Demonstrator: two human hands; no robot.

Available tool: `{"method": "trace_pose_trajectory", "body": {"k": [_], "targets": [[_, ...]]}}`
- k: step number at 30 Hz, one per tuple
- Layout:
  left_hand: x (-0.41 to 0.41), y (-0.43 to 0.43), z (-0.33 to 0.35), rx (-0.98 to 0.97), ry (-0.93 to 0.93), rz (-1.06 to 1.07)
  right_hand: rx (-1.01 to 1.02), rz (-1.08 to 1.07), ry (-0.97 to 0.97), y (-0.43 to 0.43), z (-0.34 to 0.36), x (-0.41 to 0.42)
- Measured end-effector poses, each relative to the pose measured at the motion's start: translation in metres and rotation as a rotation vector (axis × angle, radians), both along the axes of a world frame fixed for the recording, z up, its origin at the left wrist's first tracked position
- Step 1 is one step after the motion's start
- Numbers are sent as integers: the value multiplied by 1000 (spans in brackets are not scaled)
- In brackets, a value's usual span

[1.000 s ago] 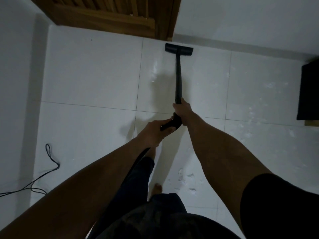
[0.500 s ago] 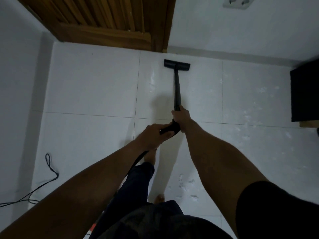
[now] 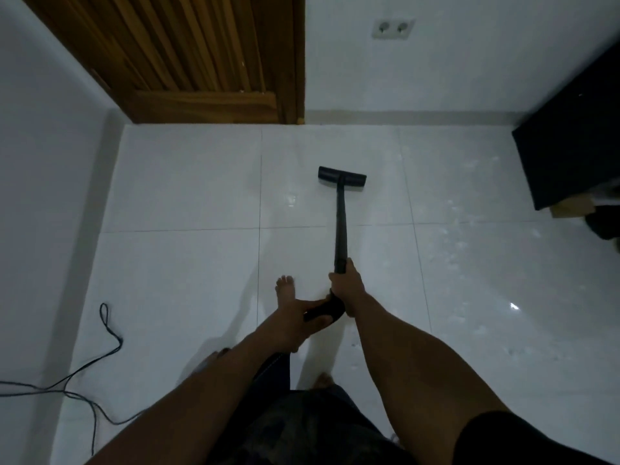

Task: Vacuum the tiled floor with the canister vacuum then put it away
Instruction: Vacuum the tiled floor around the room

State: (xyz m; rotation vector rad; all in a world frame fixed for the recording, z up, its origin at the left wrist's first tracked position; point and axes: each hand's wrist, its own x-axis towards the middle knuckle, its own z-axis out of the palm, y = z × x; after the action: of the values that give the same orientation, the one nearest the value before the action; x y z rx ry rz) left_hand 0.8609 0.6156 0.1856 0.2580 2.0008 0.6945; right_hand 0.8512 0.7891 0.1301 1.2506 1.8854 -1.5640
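Note:
A black vacuum wand [image 3: 340, 226] runs from my hands down to its flat black floor head [image 3: 342, 176], which rests on the white tiled floor [image 3: 181, 263] near the middle of the room. My right hand [image 3: 347, 285] grips the wand's lower end. My left hand [image 3: 302, 313] holds the curved black handle [image 3: 327, 310] just behind it. A dark hose [image 3: 273, 367] drops from the handle past my legs. The canister itself is out of sight.
A wooden door [image 3: 201, 55] stands at the back left. A black cable [image 3: 104, 347] loops on the floor by the left wall. A black cabinet [image 3: 570, 146] sits at the right. White crumbs [image 3: 459, 243] speckle the right tiles. A double socket [image 3: 392, 28] is on the far wall.
The floor head has been pulled back from the far wall toward me, and my view has tilted up. Both hands keep their hold on the wand and handle.

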Motion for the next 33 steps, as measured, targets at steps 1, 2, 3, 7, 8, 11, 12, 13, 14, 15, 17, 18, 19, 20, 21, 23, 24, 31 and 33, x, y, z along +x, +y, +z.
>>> {"method": "trace_pose_trajectory", "body": {"k": [1, 2, 3, 7, 8, 11, 12, 13, 14, 15, 17, 18, 19, 20, 21, 23, 24, 31, 33], "targets": [[21, -8, -8, 1, 21, -27, -1, -9, -11, -5, 2, 21], [40, -14, -12, -16, 39, -71, -3, -20, -15, -11, 4, 41], [59, -18, -8, -40, 29, -99, 3, -19, -23, -17, 7, 60], [123, -47, 41, 57, 3, -73, -10, -84, -69, -48, 18, 132], [135, -55, 53, 93, 12, -62, -31, -105, -73, -56, 20, 146], [167, -85, 78, 181, -27, -5, -53, -124, -92, -87, 26, 184], [180, -98, 82, 193, -54, 3, -37, -122, -92, -100, 29, 198], [193, -112, 84, 206, -62, -1, -28, -119, -98, -114, 35, 214], [204, -124, 85, 211, -64, -13, -21, -120, -89, -126, 34, 226], [214, -136, 84, 217, -70, -17, -18, -131, -89, -138, 37, 237], [236, -161, 88, 216, -69, -48, -18, -161, -92, -163, 34, 266], [248, -173, 87, 216, -71, -66, -10, -167, -89, -176, 34, 281], [261, -186, 85, 222, -79, -83, -10, -174, -96, -188, 33, 296], [276, -205, 83, 224, -85, -105, -12, -183, -93, -204, 28, 315], [291, -224, 82, 235, -93, -117, -6, -202, -106, -222, 24, 332], [318, -257, 81, 249, -112, -131, 28, -204, -140, -245, -26, 367], [330, -272, 82, 260, -121, -133, 36, -193, -154, -256, -56, 382], [396, -337, 106, 273, -145, -212, -72, -350, -133, -346, 59, 462], [406, -345, 113, 248, -156, -247, -95, -387, -141, -356, 70, 480]]}}
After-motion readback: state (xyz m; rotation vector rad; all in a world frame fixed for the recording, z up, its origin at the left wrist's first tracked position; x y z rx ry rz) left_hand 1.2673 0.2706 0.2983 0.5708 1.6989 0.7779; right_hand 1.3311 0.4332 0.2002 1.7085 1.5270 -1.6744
